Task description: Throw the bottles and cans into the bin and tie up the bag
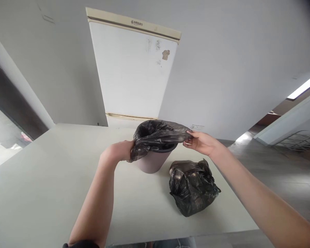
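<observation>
A thin black garbage bag (162,132) is spread across the mouth of a pinkish-grey trash can (151,163), which stands on the table. My left hand (121,150) is closed on the bag's left edge, close beside the can's rim. On the other side, my right hand (200,142) pinches the bag's right edge and holds it stretched out past the rim. Part of the can's dark rim shows below the bag at the front. A second black garbage bag, filled and bunched up (193,187), lies on the table near my right forearm.
The pale table (54,189) extends to the left and toward me. Behind it a white refrigerator (131,69) stands against the grey wall. At the far right, a wire rack (297,141) sits beyond the table's edge.
</observation>
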`<state>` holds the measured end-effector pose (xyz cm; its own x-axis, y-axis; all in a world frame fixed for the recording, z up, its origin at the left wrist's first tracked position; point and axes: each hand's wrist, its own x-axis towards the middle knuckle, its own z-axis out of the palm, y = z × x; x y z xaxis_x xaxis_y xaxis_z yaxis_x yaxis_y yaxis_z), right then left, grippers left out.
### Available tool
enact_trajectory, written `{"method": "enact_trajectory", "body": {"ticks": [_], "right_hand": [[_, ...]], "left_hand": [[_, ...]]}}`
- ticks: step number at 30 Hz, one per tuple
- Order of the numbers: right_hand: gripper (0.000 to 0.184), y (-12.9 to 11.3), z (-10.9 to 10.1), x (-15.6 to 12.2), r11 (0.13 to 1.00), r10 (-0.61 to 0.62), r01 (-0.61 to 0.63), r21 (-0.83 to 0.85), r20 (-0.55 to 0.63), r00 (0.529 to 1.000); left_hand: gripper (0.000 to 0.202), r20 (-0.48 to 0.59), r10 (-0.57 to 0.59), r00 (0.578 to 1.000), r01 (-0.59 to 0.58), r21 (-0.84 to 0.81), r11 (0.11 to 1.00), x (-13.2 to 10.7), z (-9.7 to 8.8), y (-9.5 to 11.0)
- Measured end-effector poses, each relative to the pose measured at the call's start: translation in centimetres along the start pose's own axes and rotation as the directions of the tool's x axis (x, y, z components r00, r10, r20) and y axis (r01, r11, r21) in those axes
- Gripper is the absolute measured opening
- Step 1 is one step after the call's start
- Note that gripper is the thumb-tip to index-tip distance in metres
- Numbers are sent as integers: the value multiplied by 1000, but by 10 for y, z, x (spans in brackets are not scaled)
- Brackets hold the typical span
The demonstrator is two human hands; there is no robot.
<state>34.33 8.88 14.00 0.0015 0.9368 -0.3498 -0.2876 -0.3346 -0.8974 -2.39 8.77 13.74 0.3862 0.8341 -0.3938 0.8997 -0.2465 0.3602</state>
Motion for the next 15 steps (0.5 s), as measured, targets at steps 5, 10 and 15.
{"method": "enact_trajectory", "body": {"ticks": [5, 10, 15], "right_hand": [[22, 25, -12, 23, 999, 1, -6, 49, 100, 995], [28, 41, -13, 20, 968, 251, -238, -82, 257, 933], [44, 42, -32, 14, 956, 289, -247, -158, 373, 882]], "left_hand": [[33, -7, 28, 1000, -27, 62, 998, 11, 4, -6], [37, 47, 22, 999, -26, 79, 997, 11, 5, -5], [36, 57, 56, 997, -58, 28, 998, -1, 1, -2]]}}
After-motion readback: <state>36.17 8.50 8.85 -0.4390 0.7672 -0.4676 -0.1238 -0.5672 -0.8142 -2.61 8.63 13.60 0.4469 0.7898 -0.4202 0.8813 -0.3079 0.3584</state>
